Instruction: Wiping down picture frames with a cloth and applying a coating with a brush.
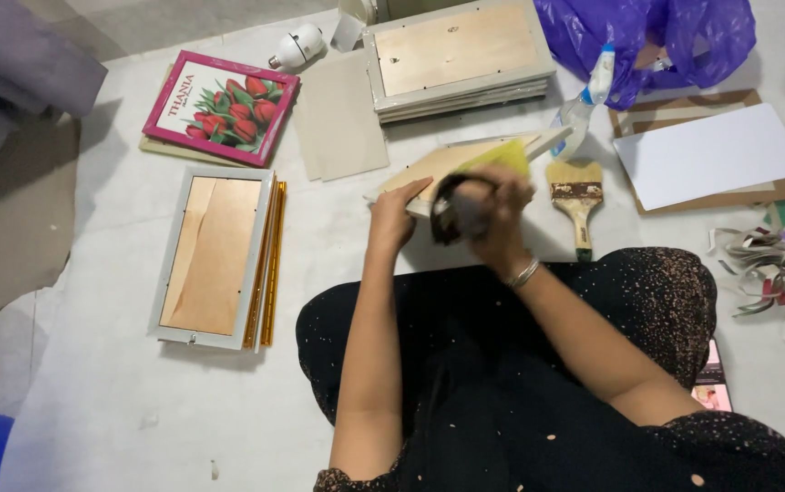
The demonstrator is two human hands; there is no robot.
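Left hand grips one tilted frame; right hand clamps one dark roll; one brush nearby

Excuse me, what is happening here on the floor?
A person sits on the floor among picture frames. The left hand steadies a frame tilted up at the knees, and the right hand holds a dark, blurred object against it, with a yellow cloth above. A paintbrush and a spray bottle lie close by. More frames lie face down on the left.
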